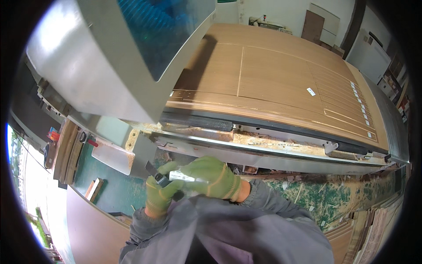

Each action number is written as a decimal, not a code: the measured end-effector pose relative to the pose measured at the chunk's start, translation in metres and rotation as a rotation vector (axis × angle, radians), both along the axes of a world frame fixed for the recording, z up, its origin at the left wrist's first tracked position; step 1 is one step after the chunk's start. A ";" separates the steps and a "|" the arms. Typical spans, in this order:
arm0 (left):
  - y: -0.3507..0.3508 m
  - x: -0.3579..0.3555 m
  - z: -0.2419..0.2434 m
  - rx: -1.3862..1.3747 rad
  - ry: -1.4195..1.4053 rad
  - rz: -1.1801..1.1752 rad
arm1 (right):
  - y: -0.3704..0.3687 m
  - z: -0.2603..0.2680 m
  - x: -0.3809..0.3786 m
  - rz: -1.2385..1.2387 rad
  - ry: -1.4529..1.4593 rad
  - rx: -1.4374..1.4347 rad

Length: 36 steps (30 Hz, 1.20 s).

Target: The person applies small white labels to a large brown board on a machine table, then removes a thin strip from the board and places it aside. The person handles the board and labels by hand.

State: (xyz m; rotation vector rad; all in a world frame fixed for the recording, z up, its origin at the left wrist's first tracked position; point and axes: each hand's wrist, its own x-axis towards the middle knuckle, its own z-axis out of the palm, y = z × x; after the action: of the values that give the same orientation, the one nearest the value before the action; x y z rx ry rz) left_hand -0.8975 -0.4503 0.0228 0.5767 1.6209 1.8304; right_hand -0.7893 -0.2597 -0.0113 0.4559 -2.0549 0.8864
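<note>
Both my hands wear green knitted gloves and meet close in front of my chest. My left hand grips a small dark tool with a flat blade-like end, possibly a scraper, pointing up and left. A white printed label or wrapper lies against the tool, pinched by my right hand. The right palm and part of the white piece's far end are hidden by the glove. Beyond the hands runs the metal front edge of a CNC router bed.
A grooved wood-faced panel bearing small white stickers lies on the machine bed. The router's metal housing with a blue window overhangs at left. Sawdust fills the front channel. Stacked boards stand at right, and offcuts litter the green floor.
</note>
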 end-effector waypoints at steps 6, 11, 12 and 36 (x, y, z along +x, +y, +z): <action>-0.003 0.017 0.013 -0.230 0.154 -0.006 | 0.003 -0.010 0.015 0.055 -0.106 -0.165; -0.003 0.022 0.007 -0.121 0.081 0.039 | 0.000 -0.014 0.019 0.220 -0.296 -0.292; -0.004 0.023 0.004 -0.141 0.062 0.048 | -0.001 -0.016 0.020 0.169 -0.264 -0.240; -0.003 0.051 0.007 -0.197 0.226 -0.031 | -0.002 -0.049 0.046 -0.007 0.079 -0.049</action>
State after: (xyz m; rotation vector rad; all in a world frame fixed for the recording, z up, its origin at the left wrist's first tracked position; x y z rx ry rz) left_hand -0.8461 -0.4533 0.0303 0.7358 1.9036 1.6052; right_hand -0.7432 -0.2613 -0.0604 0.4493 -1.9573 0.8986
